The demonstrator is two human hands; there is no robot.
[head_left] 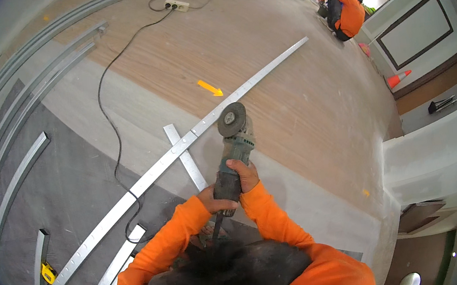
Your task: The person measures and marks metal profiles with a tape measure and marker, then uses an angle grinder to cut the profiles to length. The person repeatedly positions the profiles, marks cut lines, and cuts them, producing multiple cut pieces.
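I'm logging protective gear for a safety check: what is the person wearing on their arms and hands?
Both forearms are covered by long, bright orange sleeves reaching the wrists. The left hand and right hand are bare: no gloves, no visible watch or bands.

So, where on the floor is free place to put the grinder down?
Bare wood floor lies right of the long metal strip, past the yellow arrow mark. Left is crowded: black cable, short crossing strip, more channels. Both hands grip the angle grinder.
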